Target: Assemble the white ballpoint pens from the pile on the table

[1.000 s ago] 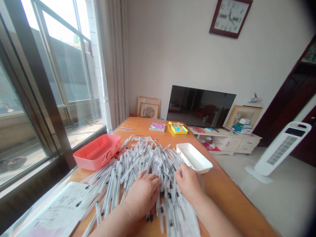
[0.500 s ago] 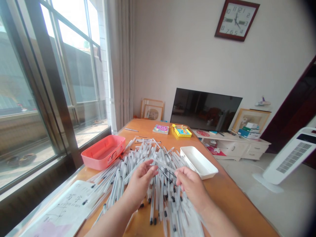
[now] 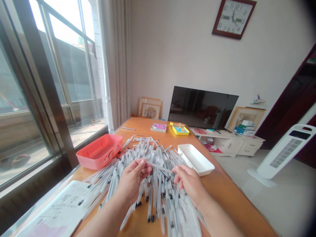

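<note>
A clear pen barrel [image 3: 159, 167] is stretched between my hands, low over the pile. My left hand [image 3: 137, 174] pinches its left end between thumb and fingers. At the other end, my right hand [image 3: 185, 177] grips it with closed fingers. Below both hands spreads a large heap of translucent pens [image 3: 148, 149], several with black caps or tips, pointing in many directions. Whether a refill sits inside the held barrel I cannot tell.
A red plastic basket [image 3: 82, 160] stands left of the heap, a white tray [image 3: 209, 169] to its right. Farther back lie a pen [image 3: 128, 128], a colourful book [image 3: 158, 127] and a yellow box [image 3: 181, 131]. A written-on sheet [image 3: 56, 207] covers the near left.
My left hand has closed on the left end of the barrel, its fingers looser before. My right hand keeps its grip. The whole view has shifted slightly.
</note>
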A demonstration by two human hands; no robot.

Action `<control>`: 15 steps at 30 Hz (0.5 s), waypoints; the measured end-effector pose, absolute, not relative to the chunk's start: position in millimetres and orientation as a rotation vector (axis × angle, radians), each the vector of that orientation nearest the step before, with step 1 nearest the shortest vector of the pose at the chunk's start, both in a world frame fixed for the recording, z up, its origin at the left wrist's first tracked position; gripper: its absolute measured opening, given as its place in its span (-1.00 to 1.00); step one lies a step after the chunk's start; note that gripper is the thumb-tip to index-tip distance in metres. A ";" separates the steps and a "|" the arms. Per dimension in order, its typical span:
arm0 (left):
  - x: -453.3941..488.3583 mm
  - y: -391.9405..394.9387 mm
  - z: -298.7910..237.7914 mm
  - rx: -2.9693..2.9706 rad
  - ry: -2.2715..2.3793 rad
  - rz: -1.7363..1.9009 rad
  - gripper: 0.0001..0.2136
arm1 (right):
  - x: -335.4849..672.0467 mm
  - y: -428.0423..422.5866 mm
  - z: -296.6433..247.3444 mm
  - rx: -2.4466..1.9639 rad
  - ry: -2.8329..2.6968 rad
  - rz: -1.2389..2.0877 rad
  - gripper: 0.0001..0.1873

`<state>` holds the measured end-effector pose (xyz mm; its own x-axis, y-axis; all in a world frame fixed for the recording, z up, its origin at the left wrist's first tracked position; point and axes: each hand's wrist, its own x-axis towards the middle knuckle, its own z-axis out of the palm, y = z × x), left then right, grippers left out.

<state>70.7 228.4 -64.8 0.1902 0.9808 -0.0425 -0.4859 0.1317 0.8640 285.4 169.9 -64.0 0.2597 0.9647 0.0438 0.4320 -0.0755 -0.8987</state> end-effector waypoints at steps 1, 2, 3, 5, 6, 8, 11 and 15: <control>70.9 228.5 -64.4 0.860 0.780 1.231 -0.71 | 293.0 171.8 -63.6 -1.826 -1.375 0.517 -0.55; 71.1 228.6 -64.4 0.883 0.821 1.237 -0.70 | 301.6 173.3 -63.0 -1.902 -1.369 0.401 -0.58; 71.4 228.7 -64.8 0.911 0.861 1.237 -0.69 | 310.4 174.2 -62.3 -1.954 -1.361 0.335 -0.62; 72.0 228.9 -66.8 0.972 0.926 1.223 -0.67 | 325.4 174.3 -61.8 -2.067 -1.375 0.229 -0.70; 72.5 228.9 -68.2 1.003 0.949 1.210 -0.67 | 330.3 173.8 -62.3 -2.123 -1.391 0.196 -0.73; 73.7 228.7 -70.6 1.062 0.987 1.185 -0.65 | 333.2 172.7 -64.8 -2.227 -1.430 0.139 -0.76; 76.3 228.1 -71.9 1.105 1.020 1.173 -0.61 | 325.3 173.0 -70.9 -2.328 -1.500 0.067 -0.79; 80.0 226.9 -69.6 1.067 0.999 1.211 -0.50 | 319.4 174.8 -73.0 -2.398 -1.566 0.023 -0.77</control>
<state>80.0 226.9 -69.6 0.0958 0.9951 -0.0240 -0.2130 0.0441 0.9761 319.4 174.8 -73.0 0.4131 0.9004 0.1368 0.8960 -0.3750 -0.2378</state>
